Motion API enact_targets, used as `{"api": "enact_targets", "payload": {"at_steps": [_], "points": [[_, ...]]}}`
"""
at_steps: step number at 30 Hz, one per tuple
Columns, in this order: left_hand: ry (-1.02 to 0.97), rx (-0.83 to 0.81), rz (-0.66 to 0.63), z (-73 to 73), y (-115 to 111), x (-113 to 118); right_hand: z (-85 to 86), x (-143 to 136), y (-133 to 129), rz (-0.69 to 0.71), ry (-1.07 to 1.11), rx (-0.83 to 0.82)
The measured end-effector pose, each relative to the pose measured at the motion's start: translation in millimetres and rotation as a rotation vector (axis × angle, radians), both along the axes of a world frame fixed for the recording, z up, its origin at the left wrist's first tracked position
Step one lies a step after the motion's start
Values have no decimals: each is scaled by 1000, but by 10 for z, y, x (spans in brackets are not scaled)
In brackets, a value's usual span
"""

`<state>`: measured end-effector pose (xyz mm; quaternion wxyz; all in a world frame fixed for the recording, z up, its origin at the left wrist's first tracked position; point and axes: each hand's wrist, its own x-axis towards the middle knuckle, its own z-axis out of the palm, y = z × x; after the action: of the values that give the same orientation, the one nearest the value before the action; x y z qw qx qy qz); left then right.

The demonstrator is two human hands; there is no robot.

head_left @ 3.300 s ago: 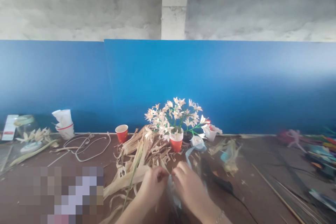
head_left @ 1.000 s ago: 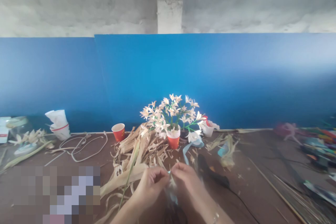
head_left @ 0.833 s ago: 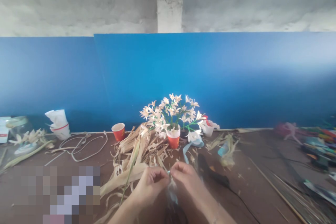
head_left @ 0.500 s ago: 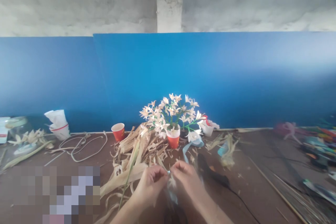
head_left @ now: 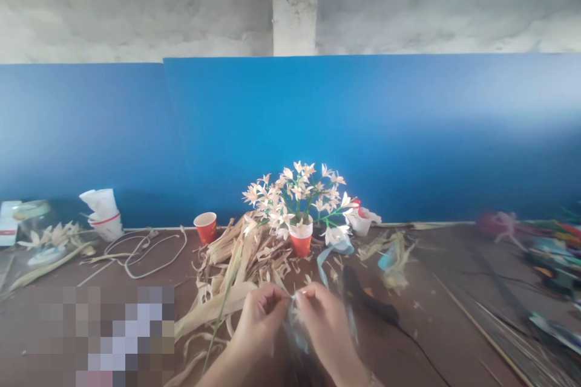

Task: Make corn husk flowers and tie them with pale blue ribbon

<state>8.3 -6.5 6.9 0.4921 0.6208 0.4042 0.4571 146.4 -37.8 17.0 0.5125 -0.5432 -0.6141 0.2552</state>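
My left hand and my right hand meet low in the middle, both closed in a pinch with fingertips almost touching. Between them is a small pale petal-like piece, partly hidden by the fingers and blurred. A light-blue strip shows just below it. Beyond the hands, a bunch of cream-coloured flowers on green stems stands in a red paper cup. Dry corn husks lie heaped to the left of that cup, reaching down beside my left hand.
Another red cup stands left of the husks, near a white cable. A black tool with a cord lies right of my hands. Thin sticks lie farther right. A blue panel rises behind the table.
My right hand has turned slightly, its wrist shifting left, while the fingertips stay together with my left hand's. The whole view has shifted a little.
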Motion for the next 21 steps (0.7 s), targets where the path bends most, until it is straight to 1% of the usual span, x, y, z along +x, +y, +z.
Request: {"api": "enact_targets", "payload": {"at_steps": [3,6,8,10,13,16,18,19,21], "points": [[-25,-25,31,38,-19,12,-34,-13,-47,31,-227,258],[-73,-95,59,80,-36,34,-61,-28,-57,58,-488,489],[-109,-123,78,82,-35,48,-73,-40,-44,30,-605,583],[-134,-134,93,57,-29,59,-84,-50,-26,-5,-656,627],[-144,-151,107,-6,-21,74,-108,-58,-12,-10,-685,626],[-145,-151,115,-49,-20,82,-120,-55,-16,23,-670,602],[-141,-140,105,-46,-16,77,-102,-45,-16,60,-565,564],[-133,-133,94,-35,-14,72,-83,-38,-12,78,-472,512],[-104,-118,56,-4,-13,59,-33,-20,13,86,-230,307]]}}
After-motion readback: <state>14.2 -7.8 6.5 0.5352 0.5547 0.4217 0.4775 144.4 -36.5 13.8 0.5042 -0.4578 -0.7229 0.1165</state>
